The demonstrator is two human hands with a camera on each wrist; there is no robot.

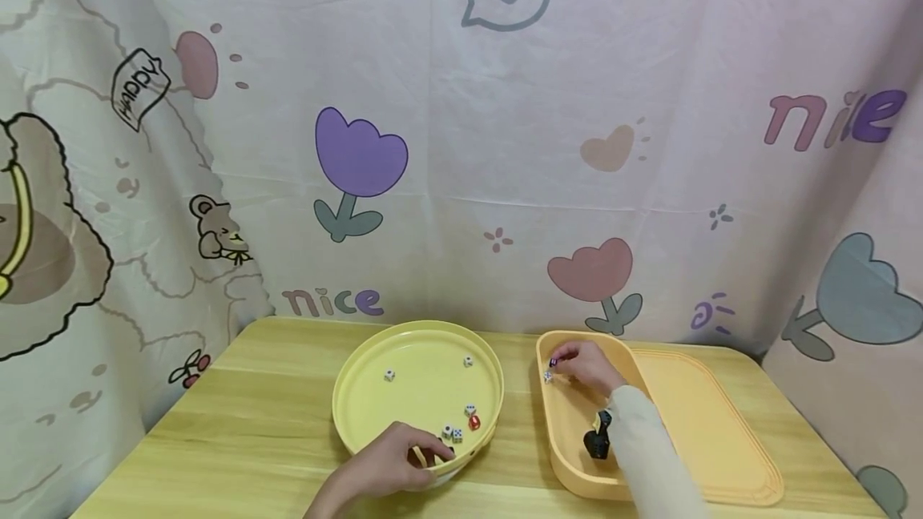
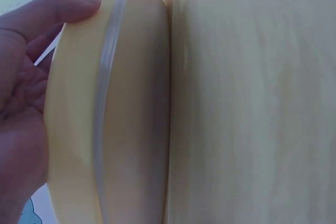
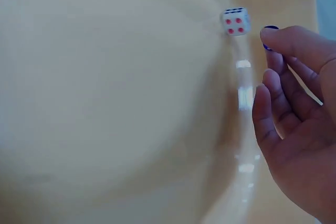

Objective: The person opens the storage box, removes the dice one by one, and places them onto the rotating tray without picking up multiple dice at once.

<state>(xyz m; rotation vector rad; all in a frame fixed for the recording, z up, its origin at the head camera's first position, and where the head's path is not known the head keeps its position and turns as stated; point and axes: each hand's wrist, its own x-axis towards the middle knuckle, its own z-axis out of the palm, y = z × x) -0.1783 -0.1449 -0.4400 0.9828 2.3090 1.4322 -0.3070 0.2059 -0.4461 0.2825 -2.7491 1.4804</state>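
Note:
My left hand (image 1: 389, 459) grips the near rim of a round yellow tray (image 1: 418, 395). In the left wrist view its thumb (image 2: 79, 6) presses on the tray's outer side. A red die (image 1: 473, 422) and several white dice (image 1: 389, 375) lie in the tray, with dark pieces by the left fingers partly hidden. Inside the far left end of an oblong yellow-orange box, my right hand (image 1: 587, 367) pinches a small dark blue-purple die (image 1: 553, 362), mostly covered by the fingertips in the right wrist view. A white die (image 3: 235, 22) sits just beside it.
The oblong box (image 1: 551, 431) stands right of the tray, a black object (image 1: 597, 443) with a yellow part inside it. A flat orange lid (image 1: 721, 423) lies at its right. A printed curtain (image 1: 447, 263) hangs behind the wooden table (image 1: 238, 423).

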